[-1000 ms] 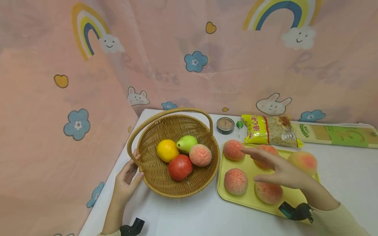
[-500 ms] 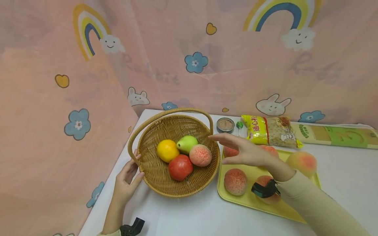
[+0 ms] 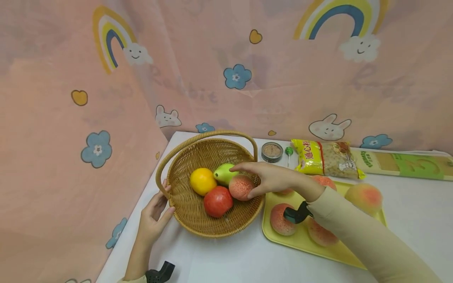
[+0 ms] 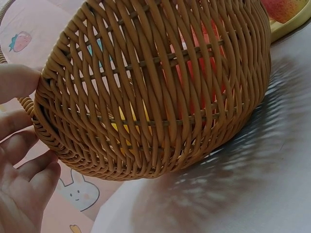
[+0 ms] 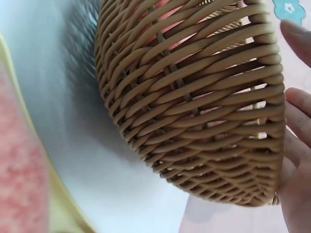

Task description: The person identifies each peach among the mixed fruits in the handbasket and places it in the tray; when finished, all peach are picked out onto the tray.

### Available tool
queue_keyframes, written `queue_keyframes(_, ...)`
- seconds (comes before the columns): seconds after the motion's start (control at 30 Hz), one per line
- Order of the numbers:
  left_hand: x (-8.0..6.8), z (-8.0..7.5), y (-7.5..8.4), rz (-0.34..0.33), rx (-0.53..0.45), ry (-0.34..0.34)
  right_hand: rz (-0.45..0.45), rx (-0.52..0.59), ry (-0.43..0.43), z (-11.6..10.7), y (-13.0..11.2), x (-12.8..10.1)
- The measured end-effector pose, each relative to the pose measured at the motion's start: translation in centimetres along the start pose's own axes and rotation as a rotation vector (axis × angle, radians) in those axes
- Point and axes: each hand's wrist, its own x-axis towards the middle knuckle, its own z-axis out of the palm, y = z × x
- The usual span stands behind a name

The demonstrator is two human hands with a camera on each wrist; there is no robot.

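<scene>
A round wicker basket (image 3: 191, 220) with an arched handle holds an orange (image 3: 203, 181), a green pear (image 3: 225, 173), a red fruit like an apple (image 3: 218, 201) and a peach (image 3: 241, 188). At its left side my left hand (image 3: 153, 218) holds the rim beside the handle's foot, thumb and fingers against the weave in the left wrist view. My right hand (image 3: 270, 177) reaches over the right rim, fingers spread above the peach. Its thumb overlaps the peach's right edge; its index finger extends toward the pear. In the right wrist view the basket wall hides the fruit.
Right of the basket lies a yellow tray (image 3: 301, 241) with several peaches, one (image 3: 283, 219) at its left front, partly under the right arm. Behind are a round clear-lidded case (image 3: 271, 151), a green lollipop (image 3: 289, 151), a yellow pasta bag (image 3: 327, 158) and a long green-printed packet (image 3: 407, 163).
My right hand has moved left from above the tray, across the basket's rim, to the peach inside. The left hand stays at the rim.
</scene>
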Motion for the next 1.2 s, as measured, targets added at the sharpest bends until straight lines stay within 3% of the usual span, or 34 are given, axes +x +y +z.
queue_keyframes(0.3, 0.0, 0.0, 0.0, -0.023, 0.004, 0.0, 0.024, -0.08, -0.161, 0.1, -0.5, 1.6)
queue_keyframes(0.43, 0.0, 0.1, 0.0, -0.035, 0.015, 0.006, 0.015, -0.14, -0.19, 0.1, -0.6, 1.8)
queue_keyframes(0.7, 0.2, 0.2, 0.1, -0.001, 0.007, 0.011, -0.016, -0.221, -0.186, 0.5, -0.3, 1.9)
queue_keyframes(1.0, 0.1, 0.3, -0.1, -0.002, 0.021, 0.011, -0.126, -0.328, -0.11, 1.0, 0.3, 2.0)
queue_keyframes(1.2, 0.0, 0.4, -0.1, 0.007, 0.031, 0.017, -0.141, -0.363, -0.09, 1.3, 0.5, 2.1)
